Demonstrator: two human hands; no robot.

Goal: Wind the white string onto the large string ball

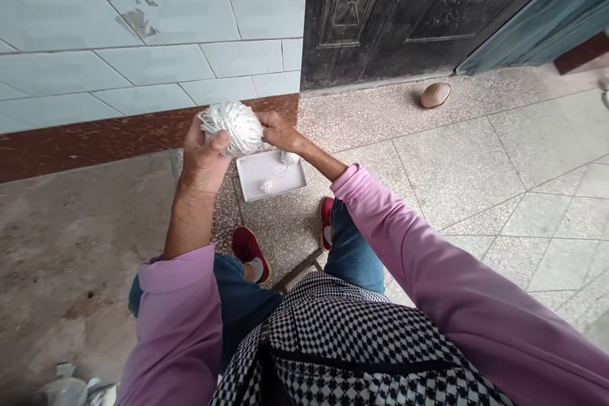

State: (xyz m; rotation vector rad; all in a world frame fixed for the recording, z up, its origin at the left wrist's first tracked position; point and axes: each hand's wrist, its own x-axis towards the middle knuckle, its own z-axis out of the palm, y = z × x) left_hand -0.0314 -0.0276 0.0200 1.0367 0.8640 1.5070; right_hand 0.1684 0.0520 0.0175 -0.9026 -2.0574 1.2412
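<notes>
I hold a white ball of wound thread (234, 125) up in front of me with both hands. My left hand (204, 158) wraps round its left and lower side, thumb pressed against it. My right hand (277, 129) grips its right side with closed fingers. Below the ball, on the speckled floor, lies a white rectangular tray (259, 171). Two small white thread balls rest in it, one (265, 186) near the front and one (290, 157) at the back right, with a loose strand between them.
A pale tiled wall (143, 44) with a red-brown skirting stands ahead. A dark carved door (404, 6) is at the right, with a small round tan object (434, 94) on the floor before it. My feet in red shoes (250, 250) flank the tray.
</notes>
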